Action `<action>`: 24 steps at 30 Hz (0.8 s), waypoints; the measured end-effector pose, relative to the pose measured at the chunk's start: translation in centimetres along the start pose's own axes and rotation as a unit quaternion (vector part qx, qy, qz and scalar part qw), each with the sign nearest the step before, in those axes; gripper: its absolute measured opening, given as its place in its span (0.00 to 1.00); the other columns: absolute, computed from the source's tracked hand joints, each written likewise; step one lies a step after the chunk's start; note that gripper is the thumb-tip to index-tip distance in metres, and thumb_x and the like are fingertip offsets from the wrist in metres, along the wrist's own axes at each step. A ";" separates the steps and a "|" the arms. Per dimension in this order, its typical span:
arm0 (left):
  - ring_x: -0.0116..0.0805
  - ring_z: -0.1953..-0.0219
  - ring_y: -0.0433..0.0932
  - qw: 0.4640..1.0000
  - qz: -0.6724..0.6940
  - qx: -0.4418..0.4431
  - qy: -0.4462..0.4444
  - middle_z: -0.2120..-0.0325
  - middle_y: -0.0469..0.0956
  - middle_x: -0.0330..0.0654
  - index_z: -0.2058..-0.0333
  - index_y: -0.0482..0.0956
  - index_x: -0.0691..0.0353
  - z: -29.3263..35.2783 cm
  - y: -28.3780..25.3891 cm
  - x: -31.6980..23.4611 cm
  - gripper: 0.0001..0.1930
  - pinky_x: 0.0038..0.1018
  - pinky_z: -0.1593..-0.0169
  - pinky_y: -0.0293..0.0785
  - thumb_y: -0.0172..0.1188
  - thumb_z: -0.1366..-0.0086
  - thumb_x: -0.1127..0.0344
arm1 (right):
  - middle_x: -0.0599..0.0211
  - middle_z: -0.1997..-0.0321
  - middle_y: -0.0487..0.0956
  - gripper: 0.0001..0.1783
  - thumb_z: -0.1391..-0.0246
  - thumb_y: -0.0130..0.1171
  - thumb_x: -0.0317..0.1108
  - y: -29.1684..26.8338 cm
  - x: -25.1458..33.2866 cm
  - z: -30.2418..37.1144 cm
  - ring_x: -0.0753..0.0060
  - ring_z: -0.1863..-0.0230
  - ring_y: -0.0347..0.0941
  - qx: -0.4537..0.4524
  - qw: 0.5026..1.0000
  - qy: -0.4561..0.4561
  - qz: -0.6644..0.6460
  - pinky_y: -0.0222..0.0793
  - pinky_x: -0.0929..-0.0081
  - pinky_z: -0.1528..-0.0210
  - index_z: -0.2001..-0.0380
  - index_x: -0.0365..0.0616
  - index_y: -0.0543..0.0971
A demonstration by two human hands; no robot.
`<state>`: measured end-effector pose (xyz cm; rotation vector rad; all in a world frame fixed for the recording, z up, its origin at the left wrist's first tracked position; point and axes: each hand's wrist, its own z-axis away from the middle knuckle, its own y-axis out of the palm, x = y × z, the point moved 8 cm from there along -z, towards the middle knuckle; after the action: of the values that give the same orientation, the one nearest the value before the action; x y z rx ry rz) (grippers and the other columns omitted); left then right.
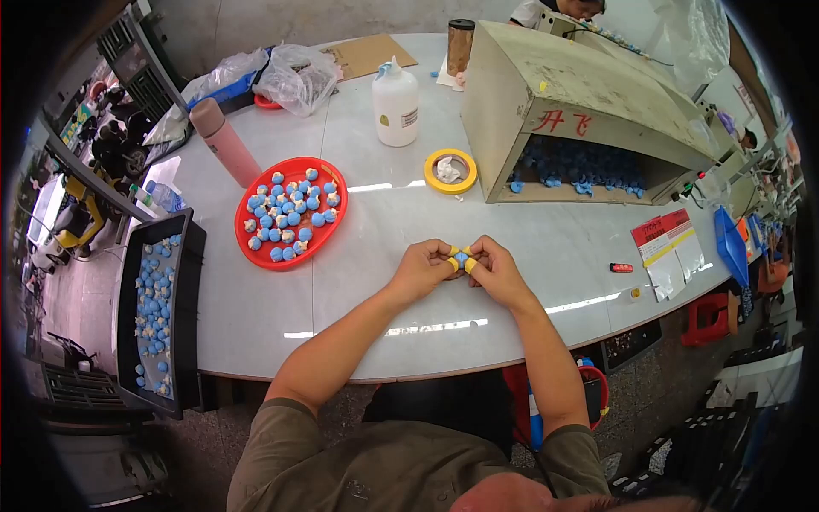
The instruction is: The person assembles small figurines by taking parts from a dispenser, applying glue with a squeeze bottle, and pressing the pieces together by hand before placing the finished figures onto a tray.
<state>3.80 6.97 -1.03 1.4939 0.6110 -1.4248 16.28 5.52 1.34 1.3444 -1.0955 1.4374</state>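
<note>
A long table with a pale grey, glossy top (563,264) stands in a busy workroom with a speckled floor (631,435). On it lies a round red plastic tray (320,240), which carries many small blue balls with cream-coloured parts (294,207). To the right of this tray, and a little nearer to the person, there is a small blue piece (461,258), mostly covered by the fingers. The left hand (424,271) and the right hand (497,273) meet over it; the thumb and forefinger of each, with yellow covers on the tips, are pressed together on the piece. Its exact form cannot be told.

Left of the red tray, a deep black rectangular bin (189,324) contains more such balls. Just behind the tray stands a pink cylindrical flask (226,145). Behind it and to the right are a white plastic bottle (396,107) and a roll of yellow tape (469,177). Well to the right of the tray, a beige open-fronted box (503,94) holds many dark blue pieces (580,164).
</note>
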 end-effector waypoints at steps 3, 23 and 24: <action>0.33 0.59 0.78 1.000 -0.003 -0.003 0.010 0.60 0.75 0.48 0.61 0.71 0.75 0.0 0.0 0.0 0.09 0.27 0.52 0.78 0.56 0.38 0.76 | 0.70 0.72 0.72 0.07 0.50 0.51 0.19 0.0 0.1 0.1 0.85 0.77 0.68 -0.003 1.000 0.003 -0.005 0.65 0.85 0.76 0.67 0.38 0.68; 0.34 0.58 0.78 0.999 0.034 -0.006 0.008 0.60 0.75 0.48 0.58 0.70 0.75 0.1 0.1 -0.3 0.10 0.28 0.52 0.79 0.55 0.37 0.76 | 0.68 0.66 0.73 0.10 0.45 0.53 0.25 0.0 0.0 0.2 0.84 0.76 0.70 -0.001 0.999 0.029 -0.017 0.67 0.86 0.75 0.59 0.35 0.70; 0.34 0.58 0.78 0.999 0.034 -0.007 0.008 0.60 0.75 0.48 0.58 0.70 0.75 0.1 0.0 -0.2 0.10 0.28 0.52 0.79 0.55 0.37 0.76 | 0.68 0.66 0.73 0.10 0.45 0.53 0.25 0.1 0.0 0.2 0.84 0.76 0.70 0.000 0.999 0.029 -0.018 0.67 0.86 0.75 0.59 0.35 0.70</action>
<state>3.71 6.88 -0.87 1.5035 0.5742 -1.3556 16.25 5.27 1.40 1.3081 -1.0304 1.4404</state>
